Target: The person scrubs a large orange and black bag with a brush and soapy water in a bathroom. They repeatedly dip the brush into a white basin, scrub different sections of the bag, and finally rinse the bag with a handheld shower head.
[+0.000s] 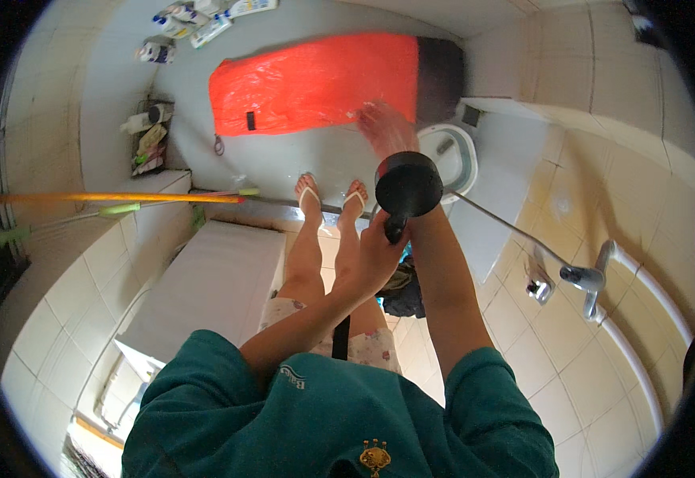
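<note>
A black shower head (409, 184) is in my left hand (380, 254), with the fingers closed round its handle. Beyond the shower head reaches my right hand (386, 128), its fingers spread in the water spray near the lower edge of a wet orange fabric item with a black end (317, 80). That item lies flat on the grey floor and has a small black patch near its left end. Whether the fingertips touch the fabric cannot be told. From the shower head a thin metal hose (509, 227) runs right to a wall mixer tap (586, 279).
A white basin (467, 155) stands right of my right hand. Bottles (210, 31) lie at the upper left, above a small rack of items (150, 143). An orange pole (114, 197) crosses the left side above a white box-like surface (204, 287). Dark cloth (404, 293) lies beneath my arms.
</note>
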Demonstrator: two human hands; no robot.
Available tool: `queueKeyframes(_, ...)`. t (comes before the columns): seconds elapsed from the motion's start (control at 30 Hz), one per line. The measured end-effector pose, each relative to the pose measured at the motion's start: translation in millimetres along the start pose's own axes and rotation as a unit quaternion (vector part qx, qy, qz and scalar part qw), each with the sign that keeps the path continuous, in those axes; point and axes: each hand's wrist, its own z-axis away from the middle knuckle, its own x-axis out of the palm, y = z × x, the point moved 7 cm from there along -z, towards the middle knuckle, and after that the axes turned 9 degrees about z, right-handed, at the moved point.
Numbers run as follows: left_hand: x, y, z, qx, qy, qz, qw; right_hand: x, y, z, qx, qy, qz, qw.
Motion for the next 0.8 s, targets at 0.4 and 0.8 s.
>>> queueKeyframes(0.4,-60.8,21.6,-64.9,0.004,0.009,-0.021,1.000,131.9,-0.3,104.9,0.045,0.076,0.472,0.877)
queueKeyframes(0.8,-148.8,-47.1,-147.2,-0.238,0.016,0.588,0.773,161.3,50.5,89.9,0.005,0.019,0.777,0.629)
